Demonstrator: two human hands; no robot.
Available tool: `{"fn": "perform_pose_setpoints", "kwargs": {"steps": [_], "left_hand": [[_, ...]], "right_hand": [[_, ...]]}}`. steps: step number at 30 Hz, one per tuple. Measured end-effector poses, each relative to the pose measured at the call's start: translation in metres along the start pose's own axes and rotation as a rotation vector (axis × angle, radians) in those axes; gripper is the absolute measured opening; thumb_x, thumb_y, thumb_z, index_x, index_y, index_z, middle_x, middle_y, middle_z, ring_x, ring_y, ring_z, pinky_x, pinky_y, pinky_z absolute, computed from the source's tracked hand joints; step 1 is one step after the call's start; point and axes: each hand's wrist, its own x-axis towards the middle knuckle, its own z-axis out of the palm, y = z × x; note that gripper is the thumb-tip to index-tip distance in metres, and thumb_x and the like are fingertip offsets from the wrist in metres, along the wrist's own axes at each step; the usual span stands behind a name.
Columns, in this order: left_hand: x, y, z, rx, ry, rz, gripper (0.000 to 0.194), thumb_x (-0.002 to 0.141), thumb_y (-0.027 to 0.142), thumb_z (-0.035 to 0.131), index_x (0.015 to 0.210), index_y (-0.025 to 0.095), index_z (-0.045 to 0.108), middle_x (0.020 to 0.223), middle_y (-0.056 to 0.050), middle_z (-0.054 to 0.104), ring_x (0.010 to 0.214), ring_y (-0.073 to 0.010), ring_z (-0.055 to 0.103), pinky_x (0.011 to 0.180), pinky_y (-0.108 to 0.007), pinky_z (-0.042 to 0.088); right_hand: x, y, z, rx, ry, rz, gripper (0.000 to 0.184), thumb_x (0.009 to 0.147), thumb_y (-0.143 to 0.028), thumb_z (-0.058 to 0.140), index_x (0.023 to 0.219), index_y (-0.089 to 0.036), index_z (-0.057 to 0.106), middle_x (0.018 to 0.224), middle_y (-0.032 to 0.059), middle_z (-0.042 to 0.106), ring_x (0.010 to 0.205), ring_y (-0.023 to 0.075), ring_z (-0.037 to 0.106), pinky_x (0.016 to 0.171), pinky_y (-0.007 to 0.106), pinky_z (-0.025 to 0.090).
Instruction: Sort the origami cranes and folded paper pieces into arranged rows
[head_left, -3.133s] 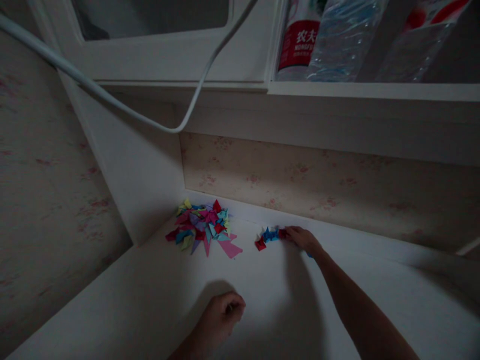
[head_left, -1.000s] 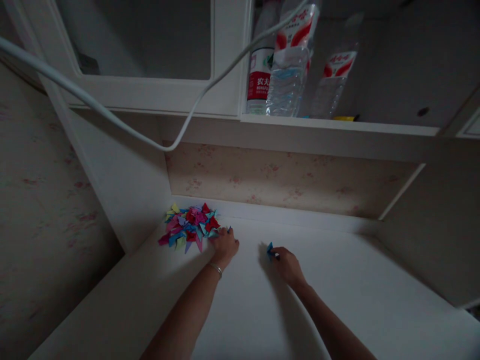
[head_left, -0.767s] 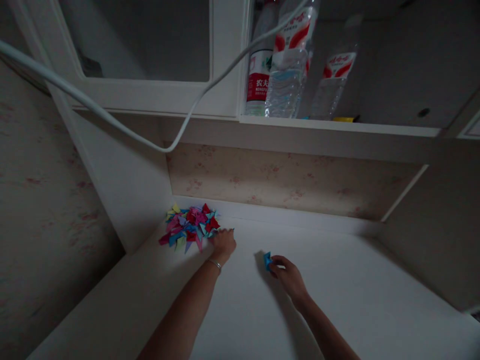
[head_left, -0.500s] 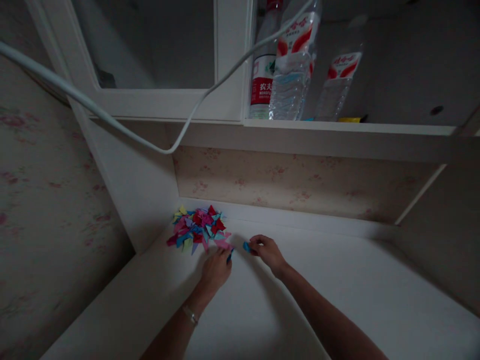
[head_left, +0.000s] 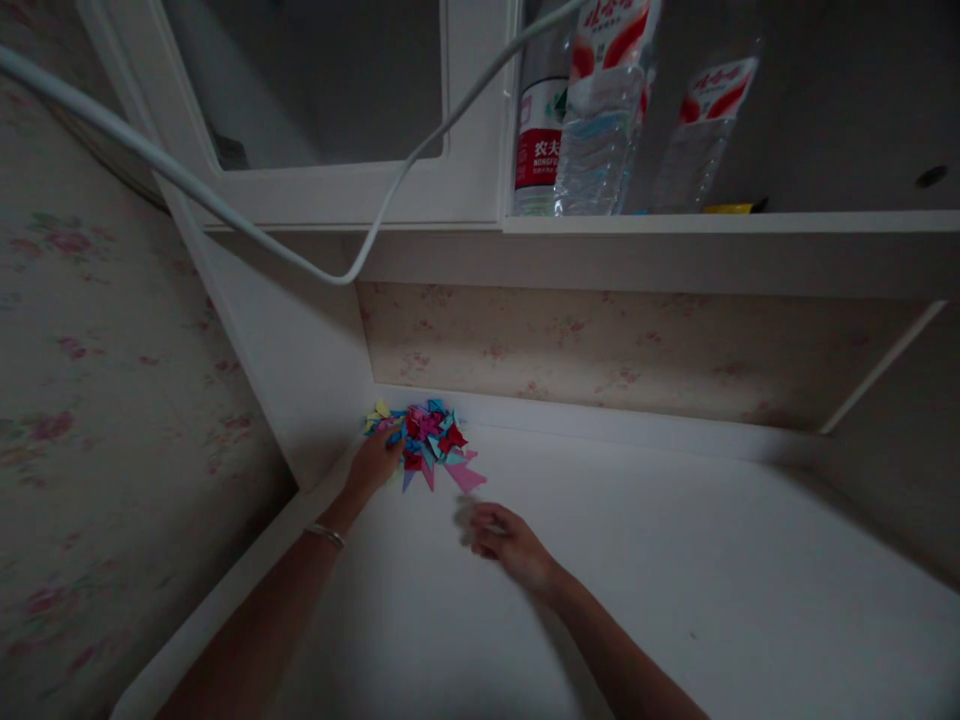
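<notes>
A pile of small folded paper pieces [head_left: 429,425] in pink, red, blue, yellow and pale green lies at the back left of the white tabletop. My left hand [head_left: 373,464] reaches into its left side, fingers bent together around a dark blue folded paper piece [head_left: 393,438]; the fingers partly hide it. A pink paper piece [head_left: 466,474] sticks out at the pile's front right. Below and right of that, my right hand [head_left: 514,545] hovers over the tabletop, fingers loosely curved and apart, with no paper visible in it.
A white tabletop [head_left: 637,560] runs out to the right. Overhead, a cabinet shelf [head_left: 675,224] holds several plastic bottles [head_left: 600,140]. A white cable [head_left: 277,258] hangs across the upper left. A floral-papered wall [head_left: 112,420] rises at the left.
My left hand has moved left and back to the pile's left side. My right hand has come nearer, and the blue paper piece it held is gone from its fingers. The view has shifted slightly.
</notes>
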Motion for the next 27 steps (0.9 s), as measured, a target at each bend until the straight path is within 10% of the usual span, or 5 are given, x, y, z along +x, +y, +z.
{"fn": "perform_pose_setpoints", "kwargs": {"steps": [5,11,17,27], "left_hand": [[0.026,0.008,0.000,0.004,0.032,0.033,0.050,0.093,0.037,0.038,0.138,0.017,0.041,0.146,-0.017,0.036,0.133,-0.0326,0.035,0.103,-0.048,0.034],[-0.076,0.040,0.044,-0.289,-0.062,0.162,0.041,0.093,0.035,0.038,0.129,0.021,0.051,0.134,-0.008,0.053,0.126,-0.0202,0.046,0.107,-0.034,0.035],[-0.191,0.097,0.073,-0.940,-0.528,0.079,0.044,0.091,0.046,0.040,0.113,0.014,0.061,0.105,-0.011,0.070,0.098,-0.0195,0.064,0.089,-0.030,0.048],[-0.217,0.121,0.081,-0.953,-0.631,0.095,0.028,0.079,0.037,0.054,0.071,0.015,0.070,0.072,-0.004,0.070,0.074,-0.0192,0.062,0.071,-0.028,0.047]], "right_hand": [[-0.063,0.040,-0.024,0.032,0.142,-0.043,0.032,0.071,-0.043,0.073,0.092,-0.020,0.067,0.078,0.0024,0.065,0.072,0.0152,0.059,0.070,0.029,0.045],[-0.078,0.042,-0.023,0.024,0.314,-0.097,0.032,0.071,-0.048,0.071,0.086,-0.020,0.067,0.071,0.0017,0.063,0.062,0.0149,0.054,0.058,0.027,0.041],[-0.093,0.037,0.001,-0.214,0.272,-0.173,0.021,0.082,-0.035,0.055,0.087,-0.018,0.067,0.072,0.0022,0.065,0.064,0.0163,0.056,0.058,0.026,0.042],[-0.103,0.039,0.001,-0.516,0.272,-0.184,0.025,0.072,-0.019,0.044,0.053,-0.017,0.061,0.051,0.0003,0.056,0.051,0.0144,0.050,0.049,0.024,0.033]]}}
